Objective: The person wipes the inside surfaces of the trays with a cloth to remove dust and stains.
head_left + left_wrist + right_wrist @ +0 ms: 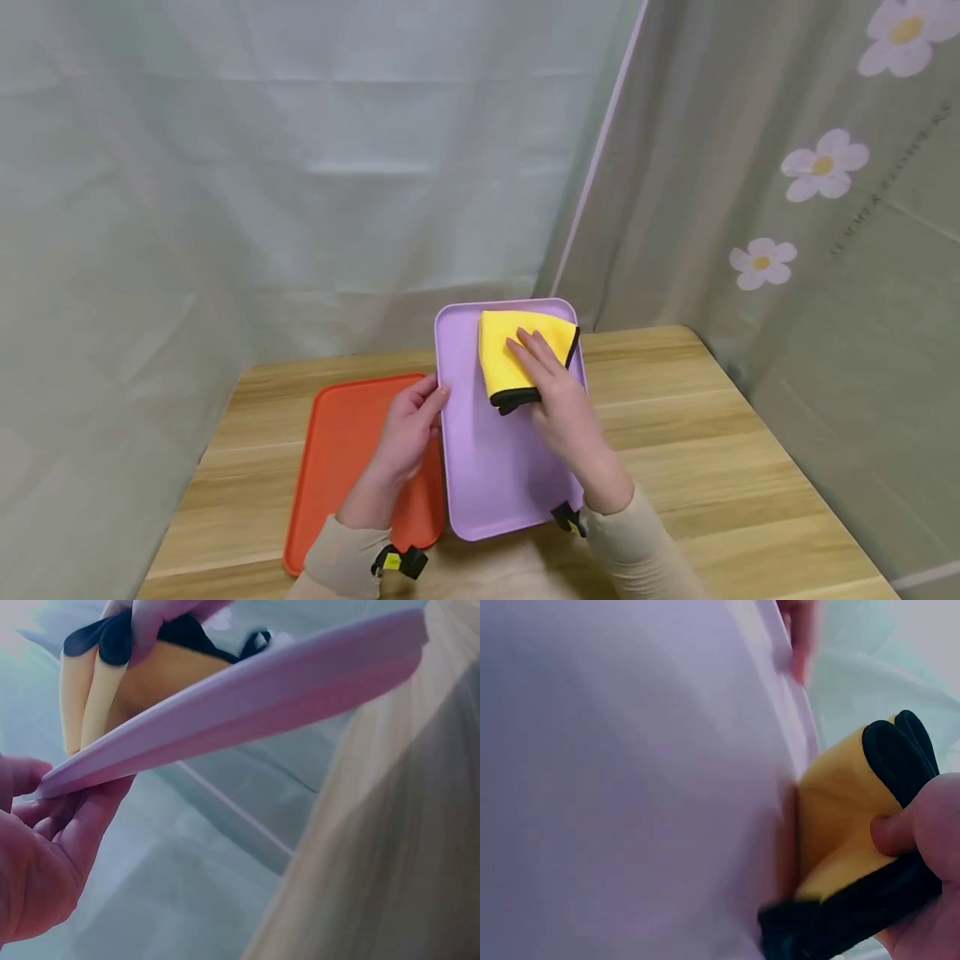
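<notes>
L hand (405, 429): pinching L rim of purple tray (480, 475), thumb on upper face, fingers curled behind; the grip also shows in L wrist view. Tray held up off the table (697, 433), tilted, its long side running away from the person; upper face w/ raised rim toward head cam. L wrist view has it nearly edge-on, table beyond.

R hand (566, 412): gripping folded yellow cloth (498, 350). Fingers lie across top of cloth, slightly apart; thumb hidden in head view, but R wrist view has it pressed to the cloth's near side, so cloth sits btwn thumb & fingers. Cloth rests against upper face of tray, far half, R of centre; its R corner reaches the R rim. Black edging on cloth, doubled at the near fold.

Red tray (345, 442): flat on table, L side, partly hidden behind L forearm & purple tray. Purple tray overlaps its R edge as seen from head cam; can't tell if the two touch.

Surroundings: wood-grain table; pale curtain (360, 167) behind & at both sides, w/ white flowers (825, 165) & lettering on R part. Light sleeves (637, 533) on both arms; small black strap (567, 518) by R cuff, similar one by L cuff.
</notes>
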`<state>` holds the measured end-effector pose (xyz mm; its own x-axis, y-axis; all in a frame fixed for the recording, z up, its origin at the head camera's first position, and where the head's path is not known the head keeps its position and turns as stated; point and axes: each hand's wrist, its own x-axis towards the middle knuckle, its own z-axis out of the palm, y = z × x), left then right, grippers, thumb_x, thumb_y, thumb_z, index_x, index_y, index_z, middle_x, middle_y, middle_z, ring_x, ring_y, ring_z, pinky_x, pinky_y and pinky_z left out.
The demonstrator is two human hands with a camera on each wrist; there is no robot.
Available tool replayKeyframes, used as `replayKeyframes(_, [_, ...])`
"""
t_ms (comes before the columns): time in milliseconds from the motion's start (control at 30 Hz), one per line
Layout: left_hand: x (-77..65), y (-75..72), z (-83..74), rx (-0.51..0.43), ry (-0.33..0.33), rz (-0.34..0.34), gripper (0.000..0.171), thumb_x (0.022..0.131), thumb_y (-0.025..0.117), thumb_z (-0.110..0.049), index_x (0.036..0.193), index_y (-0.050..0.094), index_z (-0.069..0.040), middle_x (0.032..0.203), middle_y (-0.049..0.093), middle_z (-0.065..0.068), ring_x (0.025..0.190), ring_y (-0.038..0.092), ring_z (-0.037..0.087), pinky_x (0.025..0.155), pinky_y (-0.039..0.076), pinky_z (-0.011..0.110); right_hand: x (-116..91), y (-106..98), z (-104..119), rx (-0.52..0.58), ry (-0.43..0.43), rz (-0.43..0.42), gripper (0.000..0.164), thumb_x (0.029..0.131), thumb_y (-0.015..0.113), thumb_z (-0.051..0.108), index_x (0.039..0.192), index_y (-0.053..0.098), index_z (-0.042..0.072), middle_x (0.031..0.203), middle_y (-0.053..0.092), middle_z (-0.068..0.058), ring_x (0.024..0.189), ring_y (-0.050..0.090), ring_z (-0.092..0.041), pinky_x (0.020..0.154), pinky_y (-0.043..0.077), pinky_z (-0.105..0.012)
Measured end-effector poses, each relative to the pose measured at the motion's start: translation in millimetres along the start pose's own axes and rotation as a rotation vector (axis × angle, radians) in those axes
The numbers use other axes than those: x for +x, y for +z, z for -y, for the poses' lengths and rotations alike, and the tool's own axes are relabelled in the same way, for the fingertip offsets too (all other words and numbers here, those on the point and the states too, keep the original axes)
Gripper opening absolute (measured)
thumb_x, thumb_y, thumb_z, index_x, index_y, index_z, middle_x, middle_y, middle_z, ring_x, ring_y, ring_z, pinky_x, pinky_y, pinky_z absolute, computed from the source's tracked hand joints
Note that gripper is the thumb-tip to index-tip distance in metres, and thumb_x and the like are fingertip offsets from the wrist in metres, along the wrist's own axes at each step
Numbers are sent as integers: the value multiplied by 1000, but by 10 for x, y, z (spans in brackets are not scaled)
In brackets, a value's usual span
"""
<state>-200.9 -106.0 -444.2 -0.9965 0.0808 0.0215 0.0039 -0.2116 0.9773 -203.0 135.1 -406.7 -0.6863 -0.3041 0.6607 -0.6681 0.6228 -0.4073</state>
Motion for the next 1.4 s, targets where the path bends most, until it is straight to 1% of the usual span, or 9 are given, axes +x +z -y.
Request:
replayKeyframes(167, [-45, -6, -56, 36, 25, 37, 40, 111, 57, -11, 147, 58, 5, 112, 72, 16, 89, 75, 21, 72, 64, 35, -52, 185, 162, 84, -37, -30, 84, 76, 49, -28, 153, 59, 6, 163, 50, -11, 154, 40, -36, 120, 38, -52])
replayKeyframes(267, [-76, -16, -91, 88, 59, 53, 39, 112, 56, -10, 148, 59, 2, 112, 70, 17, 88, 73, 22, 72, 64, 36, -58, 247, 228, 103, -79, -8, 81, 82, 51, -27, 154, 59, 9, 166, 46, -10, 157, 34, -36, 123, 33, -52])
replayKeyframes(333, [-102, -21, -122, 130, 90, 68, 39, 112, 56, -10, 150, 58, 1, 112, 70, 18, 87, 72, 22, 73, 64, 35, -55, 278, 246, 88, -102, 13, 80, 84, 51, -27, 154, 59, 11, 168, 43, -10, 158, 29, -38, 125, 29, -55])
replayKeyframes(467, [-149, -33, -172, 179, 145, 94, 39, 112, 56, -9, 150, 57, 1, 117, 70, 21, 90, 72, 23, 76, 65, 36, -45, 310, 246, 20, -123, 31, 84, 81, 53, -27, 155, 59, 15, 170, 37, -13, 160, 21, -43, 125, 22, -64])
replayKeyframes(567, [-175, -44, -198, 198, 177, 93, 39, 112, 57, -9, 150, 58, 0, 122, 70, 21, 93, 73, 24, 77, 65, 37, -31, 310, 241, -34, -112, 38, 89, 79, 57, -26, 156, 58, 18, 173, 31, -14, 161, 15, -46, 125, 17, -68])
replayKeyframes(700, [-197, -54, -223, 229, 213, 93, 40, 112, 58, -11, 150, 58, 0, 123, 70, 20, 95, 73, 24, 78, 65, 37, -9, 301, 230, -69, -77, 48, 94, 78, 61, -24, 158, 56, 23, 177, 21, -9, 162, 7, -45, 126, 12, -69])
replayKeyframes(1067, [-198, -60, -260, 272, 254, 152, 42, 112, 57, -10, 152, 56, 0, 129, 69, 19, 99, 71, 22, 80, 63, 32, 28, 238, 253, -16, -108, 37, 101, 72, 49, -32, 159, 54, 19, 178, 17, -11, 162, 3, -47, 125, 10, -71])
replayKeyframes(1233, [-201, -45, -258, 297, 269, 194, 43, 112, 56, -7, 154, 54, 1, 130, 69, 20, 101, 69, 19, 80, 61, 29, 37, 230, 278, -15, -135, 13, 96, 75, 49, -31, 158, 54, 18, 178, 17, -13, 161, 3, -49, 123, 11, -74])
replayKeyframes(1400, [-206, -44, -260, 321, 277, 218, 46, 112, 57, -12, 158, 53, -6, 134, 69, 14, 102, 69, 21, 80, 62, 31, 29, 234, 259, -32, -121, 12, 93, 78, 52, -29, 157, 55, 19, 178, 15, -13, 161, 2, -49, 124, 10, -74])
